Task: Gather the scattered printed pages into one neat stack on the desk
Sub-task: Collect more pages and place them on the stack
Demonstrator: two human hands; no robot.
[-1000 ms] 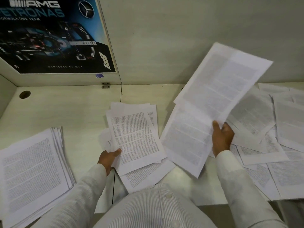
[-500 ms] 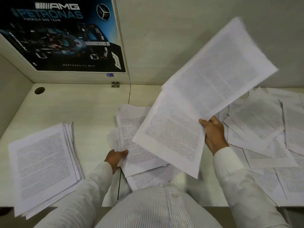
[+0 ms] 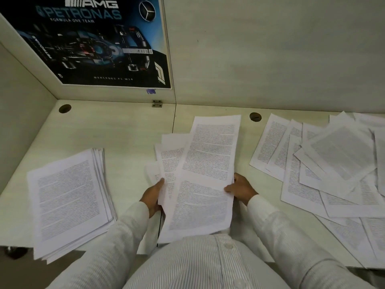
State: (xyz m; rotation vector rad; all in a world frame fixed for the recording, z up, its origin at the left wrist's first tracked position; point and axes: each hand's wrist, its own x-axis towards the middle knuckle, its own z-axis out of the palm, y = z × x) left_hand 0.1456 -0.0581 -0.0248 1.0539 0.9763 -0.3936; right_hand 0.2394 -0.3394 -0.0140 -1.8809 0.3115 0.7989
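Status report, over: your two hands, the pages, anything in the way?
The left hand and right hand grip the middle bundle by its sides. The stack lies at left, loose pages at right, ungathered. No obstacle seen between bundle and stack.

This is an office workstation of the cubicle kind. The pale laminate desk (image 3: 125,132) has round cable holes (image 3: 64,108) near its back edge. Plain partition panels (image 3: 270,49) close it behind and at the left, with a small metal bracket (image 3: 156,103) at the joint. A Mercedes-AMG Petronas poster (image 3: 100,42) hangs on one panel, and printed pages (image 3: 333,163) lie over the desk.
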